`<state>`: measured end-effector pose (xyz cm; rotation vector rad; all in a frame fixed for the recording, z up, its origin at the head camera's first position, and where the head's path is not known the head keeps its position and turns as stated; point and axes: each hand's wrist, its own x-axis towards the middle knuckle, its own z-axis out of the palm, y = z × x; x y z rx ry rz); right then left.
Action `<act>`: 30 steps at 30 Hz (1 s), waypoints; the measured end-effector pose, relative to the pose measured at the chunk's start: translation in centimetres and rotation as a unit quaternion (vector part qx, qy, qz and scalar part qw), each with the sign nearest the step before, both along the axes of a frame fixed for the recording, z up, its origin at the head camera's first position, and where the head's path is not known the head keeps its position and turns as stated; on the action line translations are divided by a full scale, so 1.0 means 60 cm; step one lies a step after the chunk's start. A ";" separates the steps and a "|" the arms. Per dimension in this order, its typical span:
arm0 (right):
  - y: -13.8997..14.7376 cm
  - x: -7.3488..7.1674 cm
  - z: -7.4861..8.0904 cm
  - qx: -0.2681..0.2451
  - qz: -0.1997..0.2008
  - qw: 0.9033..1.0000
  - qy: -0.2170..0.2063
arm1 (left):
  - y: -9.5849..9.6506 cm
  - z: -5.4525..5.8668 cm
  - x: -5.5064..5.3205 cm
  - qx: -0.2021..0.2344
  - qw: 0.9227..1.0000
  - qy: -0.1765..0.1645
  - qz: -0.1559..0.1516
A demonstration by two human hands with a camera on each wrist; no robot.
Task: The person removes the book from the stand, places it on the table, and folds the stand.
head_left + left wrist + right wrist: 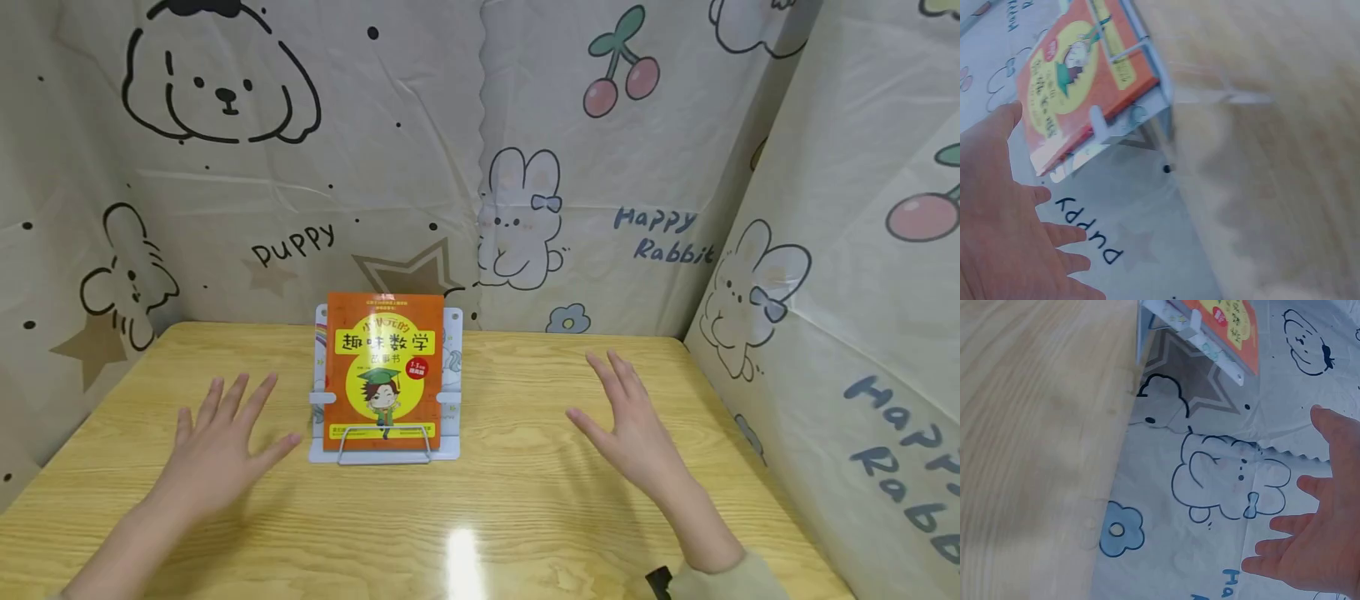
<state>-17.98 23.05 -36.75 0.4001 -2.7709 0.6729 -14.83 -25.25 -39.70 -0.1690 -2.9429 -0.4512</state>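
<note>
An orange book [384, 375] with a cartoon child in a green cap on its cover stands upright on a white book stand [450, 442]. A wire holder and two side clips keep it in place. My left hand [213, 450] hovers to the left of the stand, fingers spread, touching nothing. To the right, farther from the book, my right hand [633, 425] is also held in the air with its fingers extended. In the left wrist view the book [1079, 69] appears past the thumb; the right wrist view catches only part of the book [1232, 325].
A wooden table [525, 500] lies beneath both hands. Behind it and along the sides hangs a printed cloth [420, 167] with puppies, rabbits and cherries. A small black object [658, 582] shows beside the right sleeve [727, 579].
</note>
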 end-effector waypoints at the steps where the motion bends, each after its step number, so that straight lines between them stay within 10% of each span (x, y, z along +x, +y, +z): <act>1: -0.004 -0.001 0.004 -0.006 0.001 1.000 0.000 | 0.002 0.004 -0.001 0.004 1.000 0.002 -0.001; 16: -0.062 -0.014 0.037 -0.100 0.030 0.994 0.022 | 0.046 0.043 -0.024 0.120 0.991 0.056 -0.010; 30: -0.125 -0.045 0.045 -0.249 0.079 0.965 0.010 | 0.094 0.048 -0.057 0.200 0.979 0.041 0.021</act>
